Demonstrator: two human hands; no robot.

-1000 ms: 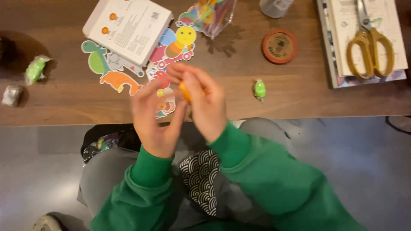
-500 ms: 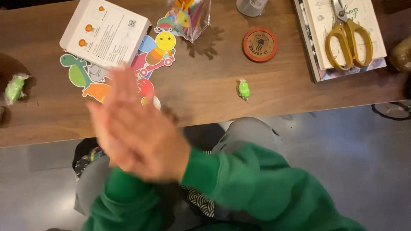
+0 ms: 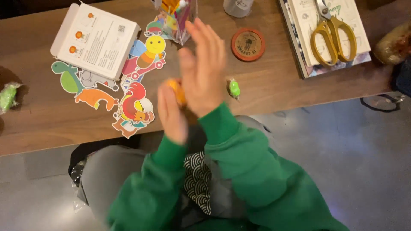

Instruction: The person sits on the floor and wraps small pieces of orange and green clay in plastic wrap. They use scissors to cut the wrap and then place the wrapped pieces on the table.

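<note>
Both hands met at centre frame above the near edge of the desk point(image 3: 265, 92), palms pressed flat against each other. The left hand point(image 3: 171, 112) and right hand point(image 3: 204, 70) had fingers extended, not curled, with a small orange lump point(image 3: 177, 90) squeezed between the palms; only its edge showed, motion blur hid the rest. Judging from the pose, the lump was mid-shaping between the palms, its shape unclear, nothing set down yet. A small green wrapped piece point(image 3: 234, 87) lay on the desk just right of the hands, untouched. Coloured animal cutouts point(image 3: 128, 105) spread left of centre, white box point(image 3: 96, 40) at upper left, another green piece point(image 3: 7, 96) at far left edge. Round brown coaster point(image 3: 248, 44) top centre, yellow scissors point(image 3: 333, 36) on a book point(image 3: 299, 25) upper right.
</note>
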